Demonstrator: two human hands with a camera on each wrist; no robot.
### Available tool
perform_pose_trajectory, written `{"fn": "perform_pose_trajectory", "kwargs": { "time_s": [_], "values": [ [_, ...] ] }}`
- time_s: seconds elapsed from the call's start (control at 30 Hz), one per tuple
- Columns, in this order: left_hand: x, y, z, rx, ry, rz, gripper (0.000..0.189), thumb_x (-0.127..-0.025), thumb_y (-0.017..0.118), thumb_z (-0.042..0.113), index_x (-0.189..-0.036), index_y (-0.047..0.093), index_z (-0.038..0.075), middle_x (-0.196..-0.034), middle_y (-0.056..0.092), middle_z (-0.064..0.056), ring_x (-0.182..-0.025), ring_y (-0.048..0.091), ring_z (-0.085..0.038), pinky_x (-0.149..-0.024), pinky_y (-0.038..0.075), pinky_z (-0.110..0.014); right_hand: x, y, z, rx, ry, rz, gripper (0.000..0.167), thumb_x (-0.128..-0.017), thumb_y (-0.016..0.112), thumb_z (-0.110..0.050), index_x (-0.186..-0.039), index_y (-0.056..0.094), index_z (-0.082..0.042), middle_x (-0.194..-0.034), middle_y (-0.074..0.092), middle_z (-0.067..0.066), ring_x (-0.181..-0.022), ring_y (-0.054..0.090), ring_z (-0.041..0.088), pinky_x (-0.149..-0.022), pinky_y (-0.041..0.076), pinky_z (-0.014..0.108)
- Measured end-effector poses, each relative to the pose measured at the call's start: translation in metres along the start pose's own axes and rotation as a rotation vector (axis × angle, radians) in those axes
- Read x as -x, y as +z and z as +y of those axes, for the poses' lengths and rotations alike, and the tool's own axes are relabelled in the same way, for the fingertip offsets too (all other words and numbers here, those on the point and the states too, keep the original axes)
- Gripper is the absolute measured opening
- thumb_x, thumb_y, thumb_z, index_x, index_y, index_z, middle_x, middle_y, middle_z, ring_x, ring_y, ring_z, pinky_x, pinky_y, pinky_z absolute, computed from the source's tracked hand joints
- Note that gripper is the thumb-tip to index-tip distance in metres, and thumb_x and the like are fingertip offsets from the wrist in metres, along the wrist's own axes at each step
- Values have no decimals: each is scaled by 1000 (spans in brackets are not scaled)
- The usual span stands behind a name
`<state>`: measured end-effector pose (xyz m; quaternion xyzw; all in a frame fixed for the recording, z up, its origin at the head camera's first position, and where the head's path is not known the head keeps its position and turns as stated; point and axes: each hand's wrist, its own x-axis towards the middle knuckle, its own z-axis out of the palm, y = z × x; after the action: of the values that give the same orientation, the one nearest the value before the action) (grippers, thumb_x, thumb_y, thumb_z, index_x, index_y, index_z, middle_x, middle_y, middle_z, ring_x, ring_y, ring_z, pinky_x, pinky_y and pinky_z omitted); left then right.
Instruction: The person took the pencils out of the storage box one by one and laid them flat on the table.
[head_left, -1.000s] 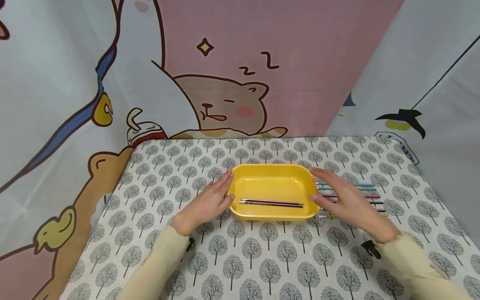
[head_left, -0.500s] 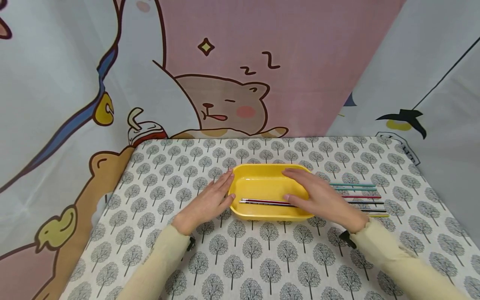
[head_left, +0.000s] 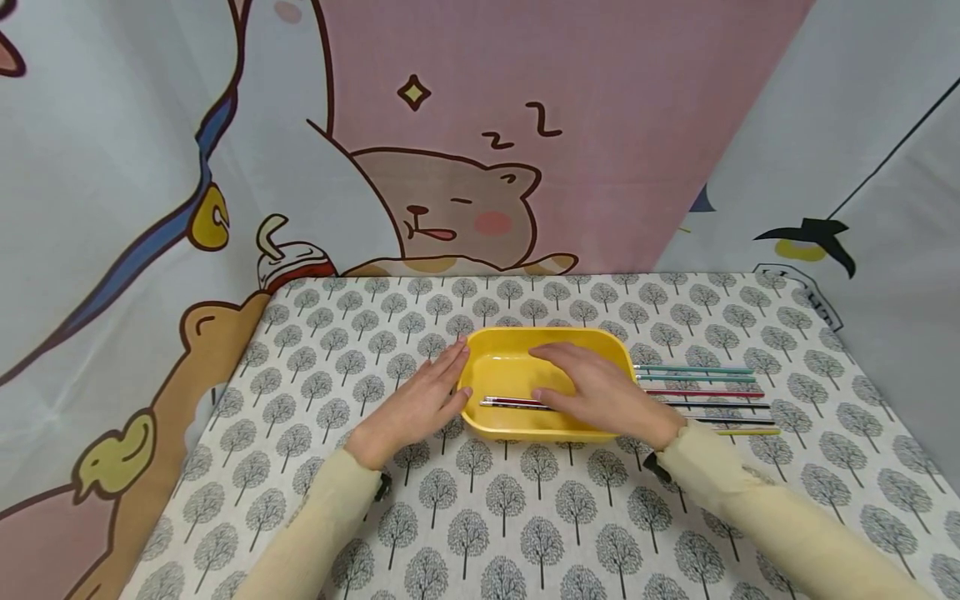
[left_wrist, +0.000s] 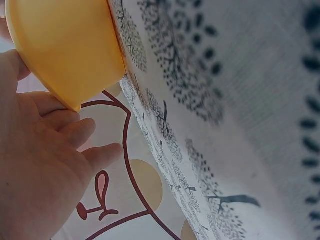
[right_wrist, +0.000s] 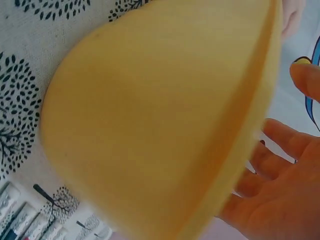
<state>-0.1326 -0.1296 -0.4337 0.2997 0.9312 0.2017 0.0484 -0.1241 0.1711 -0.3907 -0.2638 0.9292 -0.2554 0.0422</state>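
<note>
A shallow yellow plastic tray (head_left: pixel 551 435) stands on the cloth-covered table. My left hand (head_left: pixel 408 417) touches its left end, fingers nearly straight along the rim; the left wrist view has this hand against the tray's edge. Over the right half of the tray is my right hand (head_left: pixel 600 393), thumb and fingers spread apart, nothing between them. Pencils (head_left: pixel 510 402), one red and one dark, lie inside along the near side, their right part hidden under the right hand. In the right wrist view the fingers (right_wrist: pixel 280 145) show beyond the tray's rim.
Several pencils lie side by side right of the tray: teal (head_left: pixel 697 368), red (head_left: pixel 705 393), dark (head_left: pixel 731 406) and yellow (head_left: pixel 750 432), partly covered by the right forearm. A tree-print cloth (head_left: pixel 540 533) covers the table. Cartoon-printed curtains (head_left: pixel 600 125) hang behind.
My right hand has moved left from the tray's right end to over its inside, above the pencils. The left hand stays at the left rim.
</note>
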Motion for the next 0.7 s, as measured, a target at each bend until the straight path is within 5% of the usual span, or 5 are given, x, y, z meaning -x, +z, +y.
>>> {"fn": "perform_pose_trajectory", "kwargs": {
  "time_s": [0.7],
  "values": [
    [0, -2, 1, -35, -5, -9, 65, -112, 40, 38, -163, 17, 4, -172, 2, -3, -158, 10, -21, -125, 21, -58, -27, 26, -2, -46, 81, -152, 58, -96, 74, -38, -143, 60, -7, -140, 64, 10, -128, 60, 29, -110, 49, 49]
  ]
}}
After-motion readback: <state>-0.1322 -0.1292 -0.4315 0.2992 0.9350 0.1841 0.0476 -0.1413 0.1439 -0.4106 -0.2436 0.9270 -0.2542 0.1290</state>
